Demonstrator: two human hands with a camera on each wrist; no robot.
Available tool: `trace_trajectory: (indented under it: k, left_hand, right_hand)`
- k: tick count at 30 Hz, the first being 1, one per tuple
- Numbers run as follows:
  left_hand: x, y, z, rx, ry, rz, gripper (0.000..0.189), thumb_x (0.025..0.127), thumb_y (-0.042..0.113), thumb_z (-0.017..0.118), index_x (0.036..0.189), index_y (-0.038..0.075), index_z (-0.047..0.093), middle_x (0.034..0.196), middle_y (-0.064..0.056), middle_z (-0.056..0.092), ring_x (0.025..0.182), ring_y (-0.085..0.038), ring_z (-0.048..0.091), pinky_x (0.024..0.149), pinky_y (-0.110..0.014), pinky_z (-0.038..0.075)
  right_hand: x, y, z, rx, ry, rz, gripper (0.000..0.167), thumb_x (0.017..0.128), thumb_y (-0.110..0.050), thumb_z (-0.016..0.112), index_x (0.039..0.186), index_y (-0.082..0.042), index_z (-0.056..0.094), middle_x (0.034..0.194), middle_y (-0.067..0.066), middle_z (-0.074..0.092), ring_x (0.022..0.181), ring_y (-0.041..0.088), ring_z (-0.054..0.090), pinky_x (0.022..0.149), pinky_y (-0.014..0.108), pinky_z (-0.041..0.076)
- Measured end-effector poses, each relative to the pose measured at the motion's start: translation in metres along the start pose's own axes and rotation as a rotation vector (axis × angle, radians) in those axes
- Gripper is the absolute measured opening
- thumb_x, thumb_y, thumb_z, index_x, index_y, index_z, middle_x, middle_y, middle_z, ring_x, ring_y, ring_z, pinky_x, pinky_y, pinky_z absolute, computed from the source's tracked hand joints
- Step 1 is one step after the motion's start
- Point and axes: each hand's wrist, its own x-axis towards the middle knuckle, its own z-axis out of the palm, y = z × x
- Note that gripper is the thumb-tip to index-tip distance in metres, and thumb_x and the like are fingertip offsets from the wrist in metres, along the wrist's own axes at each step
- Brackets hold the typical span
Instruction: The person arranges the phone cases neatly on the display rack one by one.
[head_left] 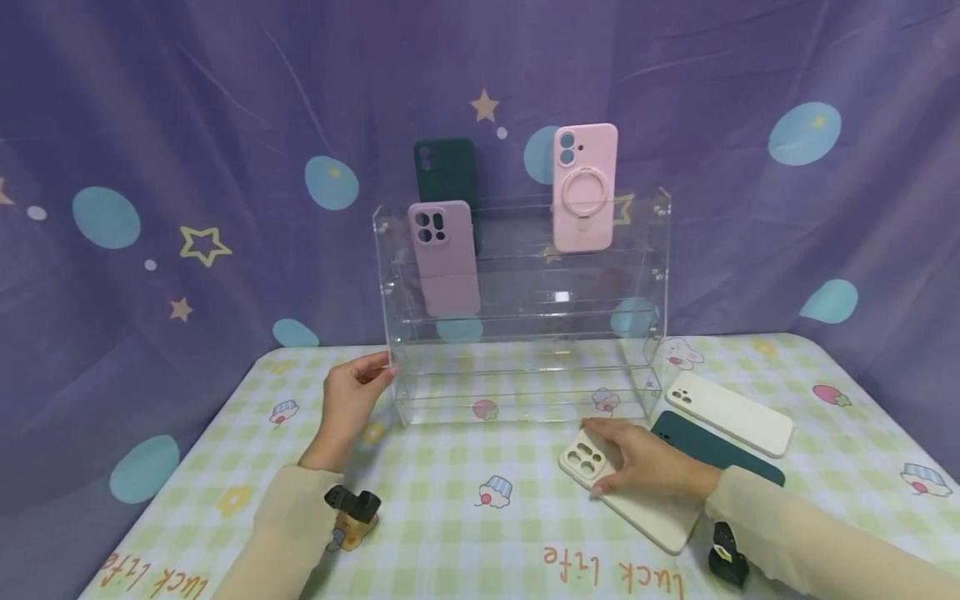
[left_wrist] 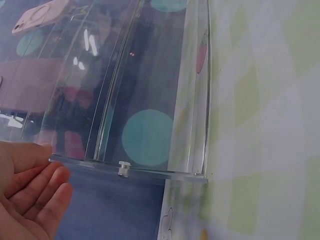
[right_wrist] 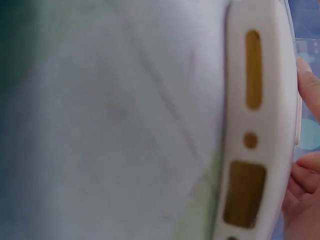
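A clear acrylic display stand [head_left: 388, 308] with stepped shelves stands on the table. My left hand [head_left: 352, 404] pinches the edge of its left side panel between thumb and fingers. In the left wrist view, the fingertips [left_wrist: 47, 150] meet that edge. My right hand [head_left: 652, 460] grips a cream phone case [head_left: 663, 527] across its sides, near the camera cutouts. The right wrist view shows the case's end with port cutouts close up. On the stand lean a lilac phone case [head_left: 448, 279], a dark green phone case [head_left: 450, 173] behind it, and a pink phone case with a ring [head_left: 585, 229].
Right of the stand, a white phone case [head_left: 735, 417] and a dark green phone case [head_left: 720, 452] lie side by side, the green one partly behind my right hand. A checked tablecloth [head_left: 435, 533] covers the table. A purple patterned curtain [head_left: 240, 150] hangs behind.
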Motion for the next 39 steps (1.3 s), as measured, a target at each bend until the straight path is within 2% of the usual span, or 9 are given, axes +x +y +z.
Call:
trace_trajectory:
  k: [6, 10, 19, 22, 24, 27, 31, 35, 39]
  left_hand:
    - [0.000, -0.003, 0.000, 0.015, 0.007, 0.009, 0.024, 0.085, 0.008, 0.069, 0.108, 0.000, 0.069, 0.096, -0.018, 0.070, 0.069, 0.004, 0.056, 0.064, -0.012, 0.046]
    - [0.001, -0.005, 0.000, 0.018, 0.007, 0.005, 0.024, 0.085, 0.009, 0.069, 0.108, 0.000, 0.069, 0.096, -0.018, 0.071, 0.069, 0.003, 0.056, 0.064, -0.013, 0.046]
    - [0.002, -0.005, 0.000, 0.012, 0.003, 0.020, 0.025, 0.085, 0.009, 0.069, 0.108, 0.000, 0.069, 0.097, -0.018, 0.070, 0.070, 0.004, 0.056, 0.065, -0.012, 0.046]
    - [0.001, -0.005, 0.000, 0.014, 0.003, 0.032, 0.024, 0.085, 0.009, 0.070, 0.107, 0.000, 0.070, 0.095, -0.018, 0.071, 0.069, 0.004, 0.056, 0.064, -0.012, 0.046]
    - [0.001, -0.006, 0.000, 0.016, 0.004, 0.039, 0.024, 0.085, 0.009, 0.070, 0.107, 0.000, 0.070, 0.093, -0.017, 0.071, 0.069, 0.003, 0.056, 0.064, -0.013, 0.046]
    - [0.000, -0.007, 0.002, 0.015, 0.005, 0.045, 0.024, 0.084, 0.008, 0.070, 0.107, 0.000, 0.070, 0.093, -0.018, 0.071, 0.069, 0.003, 0.057, 0.063, -0.013, 0.046]
    - [0.000, -0.006, 0.002, 0.007, 0.006, 0.035, 0.024, 0.085, 0.008, 0.070, 0.107, 0.000, 0.070, 0.094, -0.018, 0.071, 0.069, 0.004, 0.056, 0.064, -0.012, 0.046]
    - [-0.001, -0.004, 0.001, 0.013, 0.000, 0.016, 0.025, 0.085, 0.009, 0.070, 0.108, 0.001, 0.070, 0.097, -0.017, 0.071, 0.071, 0.003, 0.058, 0.065, -0.013, 0.047]
    - [-0.001, -0.003, 0.000, 0.024, -0.002, -0.001, 0.025, 0.086, 0.011, 0.070, 0.109, 0.002, 0.069, 0.102, -0.015, 0.070, 0.075, 0.000, 0.060, 0.067, -0.013, 0.047]
  right_hand:
    - [0.001, -0.004, 0.000, -0.065, -0.016, -0.012, 0.102, 0.066, -0.047, 0.079, 0.137, 0.011, 0.037, 0.142, 0.029, 0.037, 0.130, 0.047, 0.034, 0.105, 0.055, 0.027]
    - [0.003, -0.005, 0.000, -0.104, 0.016, -0.080, 0.101, 0.066, -0.046, 0.079, 0.137, 0.012, 0.036, 0.139, 0.029, 0.038, 0.127, 0.047, 0.037, 0.102, 0.055, 0.032]
    - [0.002, -0.005, -0.004, -0.098, 0.251, -0.079, 0.068, 0.072, -0.021, 0.080, 0.127, 0.010, 0.052, 0.127, 0.027, 0.054, 0.116, 0.042, 0.052, 0.092, 0.049, 0.045]
    - [0.002, -0.005, -0.006, -0.057, 0.338, -0.050, 0.056, 0.074, -0.017, 0.079, 0.120, 0.009, 0.059, 0.118, 0.024, 0.062, 0.099, 0.029, 0.064, 0.077, 0.036, 0.054]
    - [0.002, -0.005, -0.007, -0.022, 0.371, -0.015, 0.048, 0.077, -0.014, 0.076, 0.117, 0.007, 0.061, 0.112, 0.021, 0.065, 0.083, 0.016, 0.066, 0.066, 0.026, 0.053]
    - [0.002, -0.005, -0.010, 0.045, 0.372, 0.062, 0.038, 0.082, -0.012, 0.072, 0.116, 0.004, 0.064, 0.108, 0.017, 0.068, 0.077, 0.007, 0.064, 0.064, 0.020, 0.051]
    - [0.004, -0.007, -0.019, 0.152, 0.343, 0.142, 0.030, 0.087, -0.012, 0.068, 0.113, 0.001, 0.066, 0.110, 0.016, 0.068, 0.087, 0.010, 0.066, 0.066, 0.019, 0.051]
    - [0.007, -0.015, -0.031, 0.248, 0.309, 0.188, 0.029, 0.087, -0.013, 0.068, 0.112, 0.003, 0.067, 0.111, 0.019, 0.067, 0.086, 0.005, 0.065, 0.066, 0.018, 0.052]
    - [0.011, -0.026, -0.047, 0.304, 0.275, 0.229, 0.032, 0.087, -0.016, 0.068, 0.113, 0.003, 0.066, 0.111, 0.018, 0.067, 0.089, 0.010, 0.067, 0.068, 0.019, 0.053]
